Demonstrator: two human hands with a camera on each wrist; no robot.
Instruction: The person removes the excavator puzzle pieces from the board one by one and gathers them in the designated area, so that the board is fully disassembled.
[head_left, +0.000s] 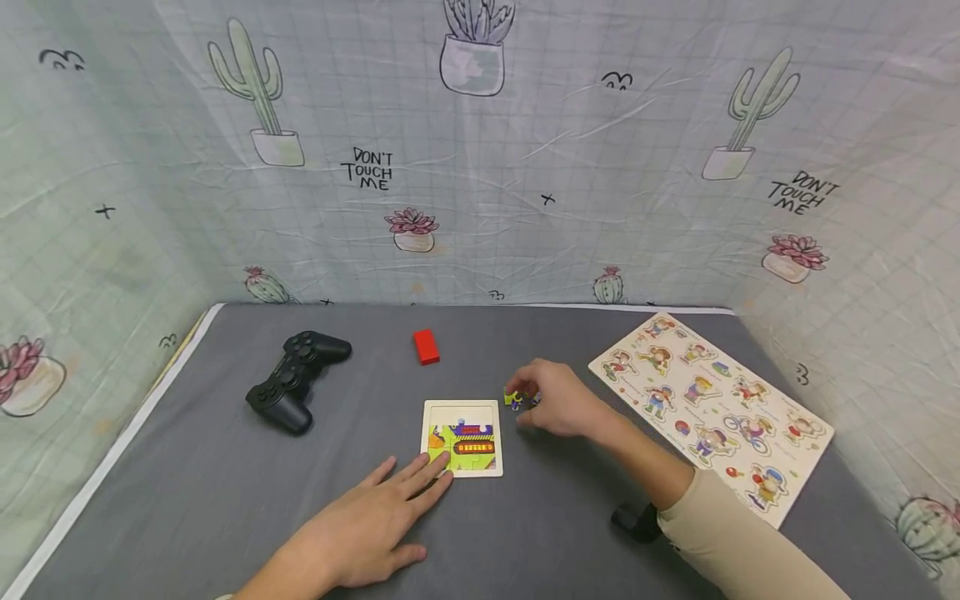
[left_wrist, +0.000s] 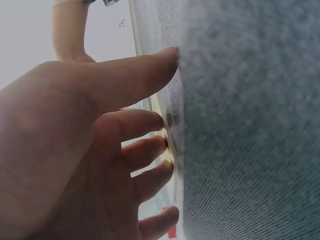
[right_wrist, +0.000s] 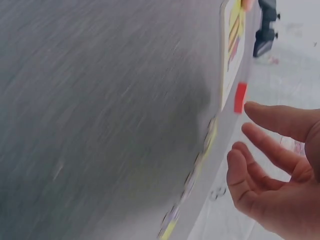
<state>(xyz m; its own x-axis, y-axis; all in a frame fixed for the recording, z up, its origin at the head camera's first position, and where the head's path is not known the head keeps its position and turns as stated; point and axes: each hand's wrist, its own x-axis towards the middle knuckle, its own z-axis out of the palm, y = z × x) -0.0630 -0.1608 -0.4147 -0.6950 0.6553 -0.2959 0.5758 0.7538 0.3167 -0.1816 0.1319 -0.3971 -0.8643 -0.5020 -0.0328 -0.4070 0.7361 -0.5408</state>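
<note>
A small square jigsaw puzzle board (head_left: 463, 409) with a pale frame lies mid-table, its lower part filled with green, orange and purple pieces and its upper part bare. My left hand (head_left: 375, 521) lies spread, fingertips on the board's lower left edge; the left wrist view shows those fingers (left_wrist: 147, 152) against it. To the board's right, my right hand (head_left: 558, 400) hovers over loose puzzle pieces (head_left: 513, 399), partly hiding them. In the right wrist view, the pieces (right_wrist: 200, 157) lie in a row on the table, below the parted thumb and fingers, with nothing held between them.
A black game controller (head_left: 296, 379) lies on the left, a red block (head_left: 426, 347) behind the puzzle board. At right, a large wooden board with cartoon children (head_left: 705, 408) sits beyond the right forearm. A black object (head_left: 633, 523) is partly under the right sleeve. Patterned cloth (head_left: 480, 167) surrounds the grey table.
</note>
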